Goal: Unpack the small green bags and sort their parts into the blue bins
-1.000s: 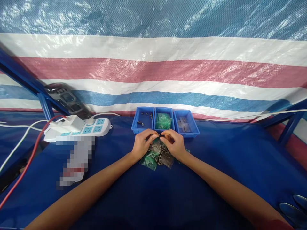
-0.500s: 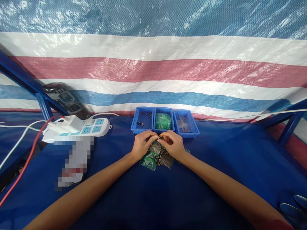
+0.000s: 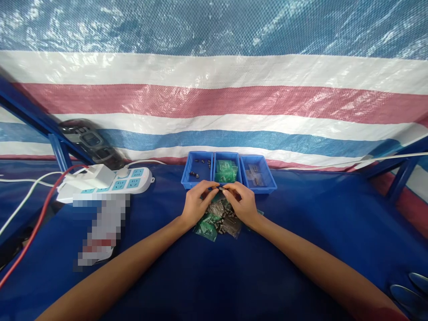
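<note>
My left hand (image 3: 198, 203) and my right hand (image 3: 243, 203) meet fingertip to fingertip, each closed in a pinch. Between them is a small dark cylindrical metal part (image 3: 221, 188), too small to name more exactly. Beneath the hands lies a pile of loose dark metal pieces (image 3: 220, 225), mixed with green plastic packets (image 3: 206, 230) and clear packets (image 3: 231, 226). Just beyond the fingers stand three blue bins: the left bin (image 3: 189, 162) holds a few dark metal pieces, the middle bin (image 3: 227, 155) green packets, the right bin (image 3: 267, 176) clear packets.
To the left lies a white power strip (image 3: 143, 180) with plugs, a red cable (image 3: 43, 214) and white cables. A blurred-out object (image 3: 102, 229) rests in front of it. A striped tarp (image 3: 214, 102) hangs behind the blue table (image 3: 317, 214). Glasses (image 3: 406, 298) lie at the right edge.
The small metal part shows more clearly between the fingertips, which have shifted slightly around it. The whole view has moved a little; the bins and pile look the same.
</note>
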A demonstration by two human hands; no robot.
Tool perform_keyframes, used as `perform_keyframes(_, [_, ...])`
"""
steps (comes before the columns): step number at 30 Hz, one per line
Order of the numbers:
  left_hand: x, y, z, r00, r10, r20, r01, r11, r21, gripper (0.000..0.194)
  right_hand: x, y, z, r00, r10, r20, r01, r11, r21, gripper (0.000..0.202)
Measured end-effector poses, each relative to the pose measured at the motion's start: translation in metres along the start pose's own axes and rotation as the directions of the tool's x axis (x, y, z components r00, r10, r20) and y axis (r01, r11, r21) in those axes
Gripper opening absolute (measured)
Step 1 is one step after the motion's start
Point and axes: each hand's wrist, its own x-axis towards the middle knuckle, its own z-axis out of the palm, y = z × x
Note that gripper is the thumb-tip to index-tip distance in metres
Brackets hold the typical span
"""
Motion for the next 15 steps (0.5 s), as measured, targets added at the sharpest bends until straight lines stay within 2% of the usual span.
perform_keyframes(6, [0.0009,0.0012,-0.0005,0.998,0.061,-0.030,-0.061,0.998,0.010,0.017,0.0007,0.0006,-0.0007,1.000,-0.008,0.007,0.008,1.000,-0.008,0.020])
perform_keyframes(13, [0.0011,0.0022,0.0012,0.994,0.108,0.029,-0.108,0.994,0.004,0.016,-0.0010,0.0006,-0.0015,1.000,-0.020,0.017,0.021,0.998,-0.055,0.024])
perform_keyframes(15, [0.0009,0.0031,0.0011,0.992,0.123,0.016,-0.123,0.992,0.011,0.014,-0.0015,-0.0002,-0.0011,1.000,-0.023,0.012,0.023,0.998,-0.059,0.023])
